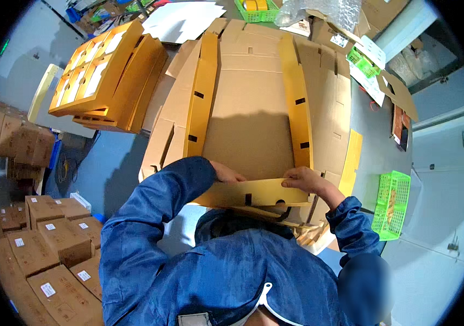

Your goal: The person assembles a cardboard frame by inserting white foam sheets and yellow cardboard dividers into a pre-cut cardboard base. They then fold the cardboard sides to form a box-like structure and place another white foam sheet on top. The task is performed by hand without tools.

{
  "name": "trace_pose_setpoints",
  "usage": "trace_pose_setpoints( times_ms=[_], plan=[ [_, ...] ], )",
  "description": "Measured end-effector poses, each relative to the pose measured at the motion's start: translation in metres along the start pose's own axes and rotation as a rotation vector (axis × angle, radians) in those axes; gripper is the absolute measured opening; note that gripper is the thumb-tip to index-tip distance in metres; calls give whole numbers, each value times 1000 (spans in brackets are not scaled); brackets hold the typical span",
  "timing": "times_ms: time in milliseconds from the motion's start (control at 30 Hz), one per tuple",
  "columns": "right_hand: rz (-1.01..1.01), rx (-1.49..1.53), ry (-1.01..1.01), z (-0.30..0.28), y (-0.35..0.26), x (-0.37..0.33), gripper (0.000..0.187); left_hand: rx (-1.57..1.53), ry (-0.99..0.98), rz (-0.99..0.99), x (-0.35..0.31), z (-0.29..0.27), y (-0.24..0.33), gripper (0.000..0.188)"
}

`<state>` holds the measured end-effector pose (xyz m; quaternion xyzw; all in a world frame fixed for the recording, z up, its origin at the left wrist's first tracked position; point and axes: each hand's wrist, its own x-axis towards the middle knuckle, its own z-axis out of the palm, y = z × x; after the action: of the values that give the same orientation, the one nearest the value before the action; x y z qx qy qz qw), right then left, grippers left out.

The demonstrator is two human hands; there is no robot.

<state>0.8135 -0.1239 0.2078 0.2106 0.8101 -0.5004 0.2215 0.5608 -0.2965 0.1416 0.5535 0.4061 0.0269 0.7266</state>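
Note:
A long yellow strip (259, 192) with dark slots stands on edge across the near end of a brown cardboard sheet (251, 103). My right hand (309, 181) is closed on the strip's top edge near its right end. Behind its left part is my left hand (227, 173), fingers stretched along the inner side and partly hidden by the strip. Two similar slotted strips, a left one (201, 103) and a right one (297, 103), run away from me along the sheet's sides. Together the strips border three sides of the sheet.
Stacked yellow compartment trays (107, 81) with white inserts stand at the left. Brown cartons (58, 239) pile up at the lower left. A green basket (391, 206) sits at the right table edge; another yellow strip (351, 163) lies beside the sheet. White paper (183, 22) lies at the back.

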Motion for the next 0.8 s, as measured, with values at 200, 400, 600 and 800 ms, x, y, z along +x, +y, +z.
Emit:
trace_pose_setpoints(
  times_ms=[200, 400, 600, 800],
  plan=[
    [-8, -95, -126, -18, -6, 17, 29, -11, 362, -57, -92, 4, 10, 56],
    [-36, -209, -194, -19, -14, 4, 31, 235, 285, -237, -85, 40, 10, 82],
    [44, -371, -471, 1, -33, -27, 62, 32, 24, -139, -79, 62, 29, 62],
    [48, -376, -492, -3, -33, -32, 39, 213, 126, -57, -84, 68, 23, 48]
  ],
)
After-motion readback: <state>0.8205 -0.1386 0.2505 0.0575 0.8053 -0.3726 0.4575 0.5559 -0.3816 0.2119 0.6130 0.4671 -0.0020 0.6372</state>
